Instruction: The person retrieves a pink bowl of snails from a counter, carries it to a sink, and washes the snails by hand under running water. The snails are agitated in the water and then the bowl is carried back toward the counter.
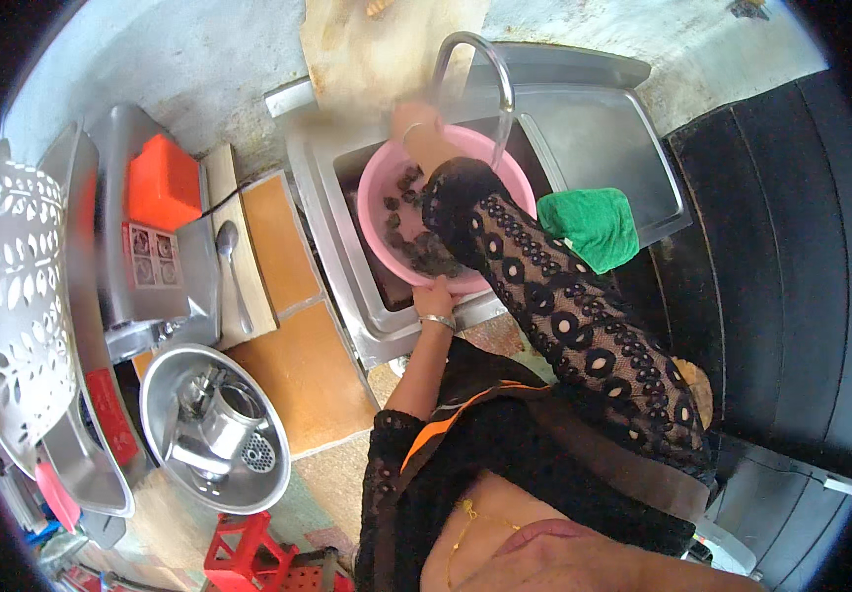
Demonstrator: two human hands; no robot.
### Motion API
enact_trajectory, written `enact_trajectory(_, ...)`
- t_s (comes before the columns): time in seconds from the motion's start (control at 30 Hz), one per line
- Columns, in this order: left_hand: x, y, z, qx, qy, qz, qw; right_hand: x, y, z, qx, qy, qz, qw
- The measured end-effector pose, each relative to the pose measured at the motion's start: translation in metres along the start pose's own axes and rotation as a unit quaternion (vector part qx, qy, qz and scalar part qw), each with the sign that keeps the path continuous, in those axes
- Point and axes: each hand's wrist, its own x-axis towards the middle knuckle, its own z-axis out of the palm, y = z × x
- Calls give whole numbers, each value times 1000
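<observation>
A pink plastic basin sits in the metal sink, with water and several small dark lumps in it; their kind is unclear. My left hand, wearing a bracelet at the wrist, grips the basin's near rim. Beyond the far rim, my right hand reaches near the base of the curved metal faucet; it is blurred, and whether it holds anything cannot be made out. The faucet's spout points down into the basin. My right forearm, in a black lace sleeve, crosses above the basin and hides part of it.
A green cloth hangs over the drainboard edge at right. On the left are a steel bowl of metal grinder parts, a spoon on a board, an orange-red box and a white perforated basket. A red stool stands below.
</observation>
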Motion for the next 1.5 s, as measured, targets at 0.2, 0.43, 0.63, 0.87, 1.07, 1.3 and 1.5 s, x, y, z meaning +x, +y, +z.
enact_trajectory(0.2, -2, 2, 4, -44, 15, -15, 999, 5, 11, 11, 58, 39, -10, 998)
enact_trajectory(0.43, -5, 6, 3, -86, -14, -18, 996, 3, 18, 17, 71, 103, -33, 992)
enact_trajectory(0.63, 0, 2, -1, -17, -38, 16, 999, 4, 15, 34, 123, 156, 26, 980)
enact_trajectory(0.87, 16, -11, -8, 89, -38, 95, 991, -71, 31, 47, 208, 85, -15, 974)
enact_trajectory(1.07, -3, 16, 0, -27, -18, -39, 999, -118, 164, 53, 120, 89, 36, 988)
enact_trajectory(1.3, -10, 44, -2, -177, -70, -145, 971, -61, 213, 114, 257, 31, 55, 964)
enact_trajectory(1.5, -10, 55, -5, -122, -137, -145, 972, -49, 214, 133, 266, -21, 3, 964)
